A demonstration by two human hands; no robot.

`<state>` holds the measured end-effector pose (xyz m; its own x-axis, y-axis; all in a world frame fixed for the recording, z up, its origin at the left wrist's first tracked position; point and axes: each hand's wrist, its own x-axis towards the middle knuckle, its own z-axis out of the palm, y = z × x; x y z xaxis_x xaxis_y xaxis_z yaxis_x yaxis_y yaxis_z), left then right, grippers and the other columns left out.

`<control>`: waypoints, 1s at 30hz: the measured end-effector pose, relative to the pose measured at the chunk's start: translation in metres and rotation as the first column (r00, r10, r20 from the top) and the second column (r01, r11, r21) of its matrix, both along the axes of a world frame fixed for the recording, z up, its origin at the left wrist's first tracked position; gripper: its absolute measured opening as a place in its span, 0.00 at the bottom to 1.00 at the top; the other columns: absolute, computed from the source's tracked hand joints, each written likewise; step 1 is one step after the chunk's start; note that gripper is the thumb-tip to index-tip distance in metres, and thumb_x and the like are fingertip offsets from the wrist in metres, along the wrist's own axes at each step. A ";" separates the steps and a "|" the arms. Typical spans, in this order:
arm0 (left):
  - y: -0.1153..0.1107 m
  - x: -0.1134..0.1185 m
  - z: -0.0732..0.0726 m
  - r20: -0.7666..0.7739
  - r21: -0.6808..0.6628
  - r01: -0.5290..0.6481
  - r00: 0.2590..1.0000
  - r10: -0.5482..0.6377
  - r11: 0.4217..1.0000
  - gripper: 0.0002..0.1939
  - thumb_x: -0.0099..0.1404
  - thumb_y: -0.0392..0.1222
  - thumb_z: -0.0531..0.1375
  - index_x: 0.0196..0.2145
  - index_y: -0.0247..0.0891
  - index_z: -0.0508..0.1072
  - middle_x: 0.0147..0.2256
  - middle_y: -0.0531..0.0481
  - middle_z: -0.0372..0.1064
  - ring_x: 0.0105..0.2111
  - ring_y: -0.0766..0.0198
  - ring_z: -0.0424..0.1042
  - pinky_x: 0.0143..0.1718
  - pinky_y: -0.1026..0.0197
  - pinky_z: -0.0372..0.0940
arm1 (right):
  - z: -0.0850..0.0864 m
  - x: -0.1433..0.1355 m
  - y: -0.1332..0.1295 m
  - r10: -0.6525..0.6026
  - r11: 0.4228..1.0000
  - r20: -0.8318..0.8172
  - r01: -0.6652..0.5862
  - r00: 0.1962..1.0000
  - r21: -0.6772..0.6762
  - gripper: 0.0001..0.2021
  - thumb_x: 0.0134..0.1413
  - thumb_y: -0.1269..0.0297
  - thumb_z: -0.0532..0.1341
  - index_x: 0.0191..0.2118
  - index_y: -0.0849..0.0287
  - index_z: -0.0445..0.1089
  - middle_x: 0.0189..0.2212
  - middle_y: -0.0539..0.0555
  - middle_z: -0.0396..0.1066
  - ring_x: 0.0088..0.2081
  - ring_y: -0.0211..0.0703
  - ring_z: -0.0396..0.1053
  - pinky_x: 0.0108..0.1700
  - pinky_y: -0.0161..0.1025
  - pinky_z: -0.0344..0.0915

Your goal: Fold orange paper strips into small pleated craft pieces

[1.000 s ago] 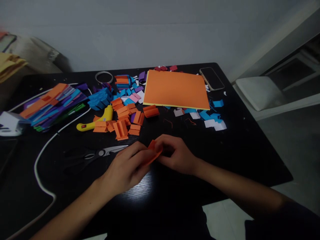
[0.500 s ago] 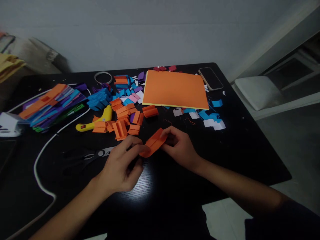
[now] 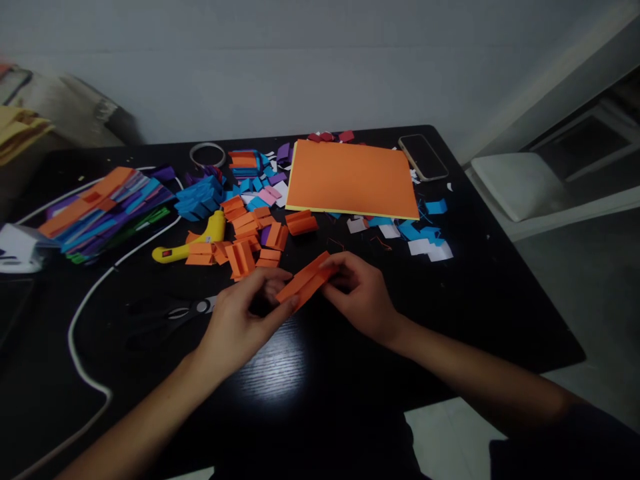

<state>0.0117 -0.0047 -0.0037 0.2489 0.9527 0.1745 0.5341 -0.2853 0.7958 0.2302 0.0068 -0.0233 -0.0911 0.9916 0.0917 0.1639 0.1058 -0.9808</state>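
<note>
Between my two hands is a strip of orange paper (image 3: 306, 280), creased along its length and tilted up to the right. My left hand (image 3: 245, 313) pinches its lower left end, thumb in front and fingers behind. At the upper right end, my right hand (image 3: 357, 290) grips the strip between thumb and fingers. Black-handled scissors (image 3: 190, 310) lie just left of my left hand, their blades partly hidden by it. Beyond the hands sits a heap of small folded orange paper pieces (image 3: 243, 257).
A yellow glue gun (image 3: 193, 247) lies left of the orange pieces. Farther back are an orange paper sheet (image 3: 353, 179), a phone (image 3: 424, 158), a tape roll (image 3: 207, 155) and blue paper pieces (image 3: 200, 199). A white cable (image 3: 74, 333) curves along the left. Bundled coloured strips (image 3: 107, 210) lie there too.
My left hand's grip has shifted, with the thumb now on the front of the strip. The strip has turned, and its lengthwise fold shows more plainly. My right hand stays almost in place.
</note>
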 end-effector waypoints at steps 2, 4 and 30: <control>0.000 -0.001 0.001 -0.073 0.119 0.023 0.997 -0.014 0.993 0.10 0.69 0.42 0.65 0.46 0.38 0.76 0.35 0.52 0.79 0.30 0.66 0.78 0.33 0.65 0.72 | 0.000 0.000 0.000 0.006 1.000 -0.014 -0.006 1.000 -0.015 0.08 0.54 0.70 0.67 0.40 0.56 0.72 0.41 0.54 0.77 0.42 0.44 0.79 0.44 0.40 0.80; -0.001 -0.002 0.002 -0.154 0.243 0.069 0.988 -0.032 0.968 0.06 0.71 0.40 0.63 0.45 0.37 0.77 0.36 0.51 0.80 0.31 0.66 0.79 0.34 0.66 0.72 | 0.000 -0.001 0.000 0.015 1.000 -0.019 -0.015 1.000 -0.027 0.08 0.54 0.70 0.67 0.40 0.56 0.72 0.41 0.54 0.77 0.42 0.44 0.79 0.45 0.40 0.80; -0.010 -0.002 0.012 -0.096 0.448 0.081 0.995 -0.043 0.890 0.03 0.68 0.34 0.63 0.39 0.39 0.75 0.29 0.54 0.79 0.24 0.68 0.78 0.26 0.70 0.69 | 0.003 0.001 -0.003 0.075 0.995 0.121 -0.082 0.990 0.057 0.07 0.61 0.68 0.65 0.45 0.54 0.73 0.39 0.53 0.79 0.39 0.43 0.80 0.41 0.40 0.77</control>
